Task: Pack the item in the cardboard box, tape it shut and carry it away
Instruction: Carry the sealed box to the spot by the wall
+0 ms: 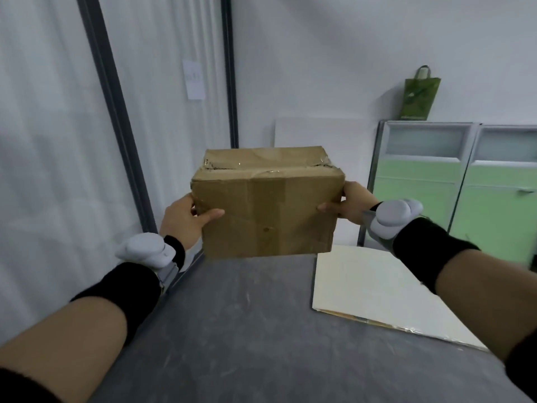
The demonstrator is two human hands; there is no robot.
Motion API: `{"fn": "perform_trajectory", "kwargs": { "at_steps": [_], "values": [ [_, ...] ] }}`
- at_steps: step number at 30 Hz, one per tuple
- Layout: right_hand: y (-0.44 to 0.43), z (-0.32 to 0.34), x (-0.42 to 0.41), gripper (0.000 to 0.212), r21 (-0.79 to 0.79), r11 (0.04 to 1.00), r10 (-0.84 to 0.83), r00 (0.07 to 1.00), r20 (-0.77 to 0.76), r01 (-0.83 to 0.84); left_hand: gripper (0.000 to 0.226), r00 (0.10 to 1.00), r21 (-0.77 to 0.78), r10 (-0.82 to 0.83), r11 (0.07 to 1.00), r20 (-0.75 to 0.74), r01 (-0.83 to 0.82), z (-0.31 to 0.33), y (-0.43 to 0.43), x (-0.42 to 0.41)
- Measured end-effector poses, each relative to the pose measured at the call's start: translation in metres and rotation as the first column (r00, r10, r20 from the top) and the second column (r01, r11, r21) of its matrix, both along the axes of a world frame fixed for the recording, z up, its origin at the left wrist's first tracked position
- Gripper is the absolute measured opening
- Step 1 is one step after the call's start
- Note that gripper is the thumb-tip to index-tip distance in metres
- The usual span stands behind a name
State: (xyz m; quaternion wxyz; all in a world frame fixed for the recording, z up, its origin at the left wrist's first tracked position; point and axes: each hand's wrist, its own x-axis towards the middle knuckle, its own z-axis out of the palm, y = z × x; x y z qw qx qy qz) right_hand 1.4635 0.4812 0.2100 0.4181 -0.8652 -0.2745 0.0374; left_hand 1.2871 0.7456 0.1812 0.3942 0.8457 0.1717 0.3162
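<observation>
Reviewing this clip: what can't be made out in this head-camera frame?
All in the head view:
- Contents of the cardboard box: the closed flaps hide them.
- Most fingers of the left hand and the right hand: they are behind the box's sides.
- Marks on the wall paper: too small and blurred.
- Print on the green bag: blurred.

Both hands hold a closed box [266,210] at the table's [247,330] far edge. The left hand [186,219] grips its left side and the right hand [353,205] its right side, each thumb on the near face. Clear tape [270,167] crosses the crumpled top. A cream board [374,289] lies along the table's right edge. Beyond, a green bag [418,96] stands on a cabinet [453,193].
</observation>
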Motion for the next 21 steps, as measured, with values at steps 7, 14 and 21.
{"fn": "perform_trajectory", "kwargs": {
  "at_steps": [7,14,21],
  "values": [
    [0.033,-0.022,0.13,0.061,0.0,1.0,-0.004,1.0,-0.005,0.004,0.048,1.0,0.054,0.006,0.999,-0.021,-0.005,-0.01,0.032,0.129],
    [0.1,-0.013,0.261,0.059,0.018,0.996,0.088,0.996,-0.01,-0.087,0.05,0.988,0.09,0.146,0.986,-0.057,-0.14,-0.003,0.085,0.241],
    [0.178,-0.035,0.356,0.064,0.039,0.994,0.105,0.99,-0.099,-0.101,0.047,0.983,0.097,0.153,0.985,-0.103,-0.143,-0.011,0.159,0.332]
  ]
}}
